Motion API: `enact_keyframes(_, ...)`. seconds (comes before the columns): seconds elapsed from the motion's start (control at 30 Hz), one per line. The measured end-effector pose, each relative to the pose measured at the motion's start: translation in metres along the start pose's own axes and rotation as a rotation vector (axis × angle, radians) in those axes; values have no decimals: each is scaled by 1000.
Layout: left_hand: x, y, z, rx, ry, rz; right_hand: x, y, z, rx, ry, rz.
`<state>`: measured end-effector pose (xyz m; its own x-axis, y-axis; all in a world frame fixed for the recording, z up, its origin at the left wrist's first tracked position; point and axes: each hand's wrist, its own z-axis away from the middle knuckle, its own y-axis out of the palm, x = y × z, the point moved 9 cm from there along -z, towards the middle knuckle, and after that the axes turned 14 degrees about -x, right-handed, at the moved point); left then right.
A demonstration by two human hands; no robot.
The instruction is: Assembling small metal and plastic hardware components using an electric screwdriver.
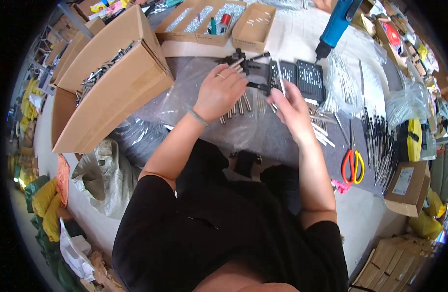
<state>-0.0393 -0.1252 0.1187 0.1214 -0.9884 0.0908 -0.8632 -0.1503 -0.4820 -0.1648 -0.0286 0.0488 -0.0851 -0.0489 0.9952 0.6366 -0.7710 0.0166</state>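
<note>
Left hand (219, 92), centre of frame: fingers curled down over a bundle of thin metal rods (238, 104) lying on a clear plastic sheet (185, 104); whether the fingertips actually pinch a rod cannot be told.

Right hand (292, 109), just right of centre: fingers pressed together around a small black part (259, 87) held at the fingertips, between the two hands.

The rods appear stiff, light and smooth; judged likely to roll and slip when loose, so best taken near mid-length or gathered as a bundle. The black part looks rigid and small, suited to a fingertip pinch at its end.

Beyond the hands, upper centre: two black perforated trays (298, 75). Upper right: a blue power tool (337, 22) hanging nose down. Right of frame: more loose rods (324, 129), then orange-handled scissors (353, 165). Upper left: a large cardboard box (112, 78) holding further metal pieces. Top centre: shallow cardboard trays (204, 22) with small hardware.
</note>
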Motion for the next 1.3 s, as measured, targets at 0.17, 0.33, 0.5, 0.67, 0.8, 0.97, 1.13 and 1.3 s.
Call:
enact_keyframes(0.17,-14,-36,7,-248,-266,105,2,9,6,-22,-166,-109)
enact_keyframes(0.33,-26,41,70,-125,-1409,1280,3,22,31,-17,-213,-220)
enact_keyframes(0.5,-27,58,87,-280,-1592,1559,0,5,39,-86,-288,-13)
enact_keyframes(0.67,-17,51,91,-275,-1708,1780,9,-16,62,-107,-506,528)
enact_keyframes(0.8,-20,45,86,-288,-1719,1867,16,-18,79,-68,-555,679)
enact_keyframes(0.97,-27,39,80,-276,-1694,1891,23,-16,84,-82,-603,654)
enact_keyframes(1.13,-29,35,75,-278,-1648,1928,14,-16,81,-64,-519,667)
enact_keyframes(1.3,-29,30,72,-300,-1572,1728,15,-17,81,-111,-593,701)
